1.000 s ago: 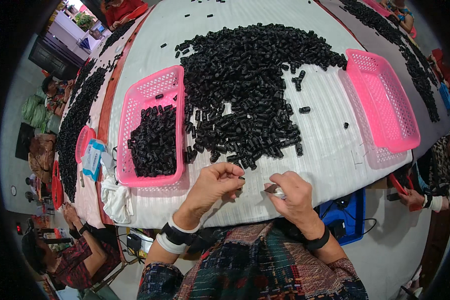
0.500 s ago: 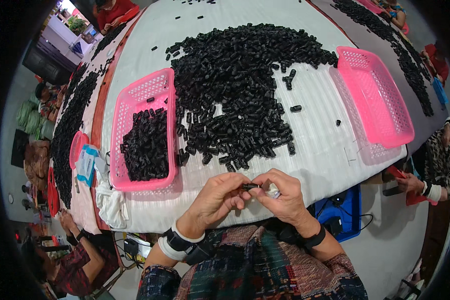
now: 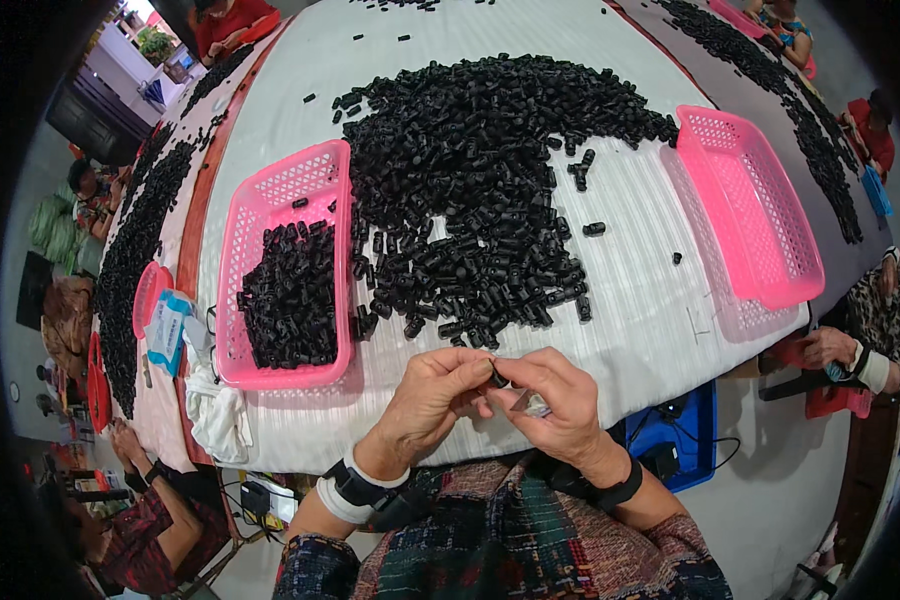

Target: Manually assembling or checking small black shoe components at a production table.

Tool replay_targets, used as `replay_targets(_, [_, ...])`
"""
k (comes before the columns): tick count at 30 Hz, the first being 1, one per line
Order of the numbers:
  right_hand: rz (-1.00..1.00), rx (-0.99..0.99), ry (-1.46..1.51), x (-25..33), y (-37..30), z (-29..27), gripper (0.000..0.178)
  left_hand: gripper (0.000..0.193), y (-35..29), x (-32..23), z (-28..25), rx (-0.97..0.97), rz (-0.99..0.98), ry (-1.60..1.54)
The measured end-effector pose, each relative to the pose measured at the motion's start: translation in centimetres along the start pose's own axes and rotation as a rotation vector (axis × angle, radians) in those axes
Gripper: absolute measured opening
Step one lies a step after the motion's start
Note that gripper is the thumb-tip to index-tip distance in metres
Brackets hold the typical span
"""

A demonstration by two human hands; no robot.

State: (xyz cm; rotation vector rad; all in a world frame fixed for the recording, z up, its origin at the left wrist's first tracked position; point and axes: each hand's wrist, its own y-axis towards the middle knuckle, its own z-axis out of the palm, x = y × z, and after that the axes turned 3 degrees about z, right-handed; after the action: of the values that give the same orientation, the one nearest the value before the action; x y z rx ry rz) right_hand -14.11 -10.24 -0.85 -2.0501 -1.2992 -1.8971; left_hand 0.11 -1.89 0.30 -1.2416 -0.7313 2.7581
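Small black piece (image 3: pixel 498 378) is pinched between the fingertips of the left hand (image 3: pixel 428 396) and right hand (image 3: pixel 558 402). Pink basket (image 3: pixel 344 270) left of them is part full, can't tell if those are done. Huge pile (image 3: pixel 460 190) just ahead, so I'd guess loads left.

Small black part (image 3: pixel 499 379), held, partly hidden
Just on the near side of the black heap (image 3: pixel 470 190); a whitish object (image 3: pixel 537 408), mostly covered, is held nearer still.
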Motion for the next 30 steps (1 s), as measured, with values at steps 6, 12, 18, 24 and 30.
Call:
replay_targets(6, [-0.268, -0.049, -0.255, -0.2, 0.8, -0.3, 0.031, 0.018, 0.7, 0.3, -0.2, 0.039, 0.006, -0.084])
replay_targets(12, [-0.300, -0.079, -0.320, -0.4, 0.9, -0.2, 0.029, 0.015, 1.5, 0.9, 0.0, 0.045, 0.025, -0.163])
replay_targets(18, [-0.016, -0.027, -0.255, -0.2, 0.7, 0.1, 0.042, 0.012, 1.6, -0.2, 0.3, 0.042, 0.042, 0.009])
replay_targets(24, [0.084, 0.076, -0.115, -0.1, 1.0, -0.3, 0.049, 0.013, 0.9, -0.5, 0.2, 0.073, 0.005, 0.119])
replay_targets(30, [0.129, 0.071, 0.025, -0.3, 0.7, -0.5, 0.042, 0.015, 0.8, -0.1, -0.1, 0.191, -0.109, -0.193])
